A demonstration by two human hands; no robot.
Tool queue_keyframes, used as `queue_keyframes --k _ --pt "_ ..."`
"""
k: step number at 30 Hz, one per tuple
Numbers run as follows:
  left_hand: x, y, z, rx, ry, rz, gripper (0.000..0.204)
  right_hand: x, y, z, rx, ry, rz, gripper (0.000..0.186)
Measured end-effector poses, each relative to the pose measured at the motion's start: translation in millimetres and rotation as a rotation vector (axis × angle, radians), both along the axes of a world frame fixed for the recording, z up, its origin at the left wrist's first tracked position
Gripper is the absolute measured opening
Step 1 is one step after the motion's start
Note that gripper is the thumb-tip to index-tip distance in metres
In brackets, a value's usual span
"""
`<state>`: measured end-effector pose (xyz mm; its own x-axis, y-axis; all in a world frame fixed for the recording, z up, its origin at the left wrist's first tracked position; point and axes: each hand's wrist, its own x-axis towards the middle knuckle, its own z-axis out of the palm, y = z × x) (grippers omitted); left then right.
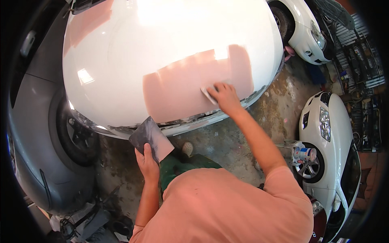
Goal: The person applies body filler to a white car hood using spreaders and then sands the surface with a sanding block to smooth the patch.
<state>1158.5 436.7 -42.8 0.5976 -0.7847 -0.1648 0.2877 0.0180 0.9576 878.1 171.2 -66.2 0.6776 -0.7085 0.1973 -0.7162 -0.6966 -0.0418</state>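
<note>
A white car hood (117,73) spreads before me, with a broad patch of pinkish body filler (174,93) near its front edge. My right hand (226,97) is closed around a small pale filler spreader (208,96), its edge resting at the patch. Lower left, my left hand (148,162) grips the near edge of a flat dark grey mixing board (145,135). Pinkish material covers the board's right part. The board lies tilted near the front bumper (182,128); whether the two touch I cannot tell. Another pinkish patch (87,28) marks the hood's far left.
On the left stands a grey car (30,133) with its wheel (75,125) close by. Two white cars are on the right, one near (332,133) and one farther back (298,24). A can (304,155) sits on a stand right of my arm. The concrete floor (121,170) is stained.
</note>
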Motion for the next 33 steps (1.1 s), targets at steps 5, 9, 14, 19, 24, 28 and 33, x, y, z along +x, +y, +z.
queue_keyframes --k 5,9,14,19,24,28,33 --pt "-7.6 -3.1 5.9 -0.019 -0.002 -0.022 0.038 -30.5 76.3 -45.9 -0.010 -0.003 -0.084 0.050" --pt "-7.9 -3.0 2.6 0.023 0.010 -0.043 0.039 -45.7 125.6 -68.0 0.147 -0.039 -0.150 0.050" --pt "-35.6 -32.1 -9.5 0.093 0.242 -0.123 0.045 -41.5 160.1 -0.5 0.398 -0.382 -0.202 0.063" --pt "-97.6 -87.1 20.6 0.043 0.570 -0.361 0.044 -8.0 175.8 114.3 0.463 -0.756 0.071 0.066" --pt "-112.2 -98.2 36.8 0.088 0.561 -0.426 0.040 -15.9 177.0 114.0 0.371 -0.542 0.078 0.064" --pt "-105.4 -96.2 63.5 0.122 0.552 -0.380 0.038 -75.1 156.5 80.6 0.322 -0.343 -0.089 0.058" --pt "-93.8 -96.6 80.7 -0.002 -0.061 -0.550 0.040 -52.2 133.8 135.0 0.090 -0.335 -0.066 0.052"
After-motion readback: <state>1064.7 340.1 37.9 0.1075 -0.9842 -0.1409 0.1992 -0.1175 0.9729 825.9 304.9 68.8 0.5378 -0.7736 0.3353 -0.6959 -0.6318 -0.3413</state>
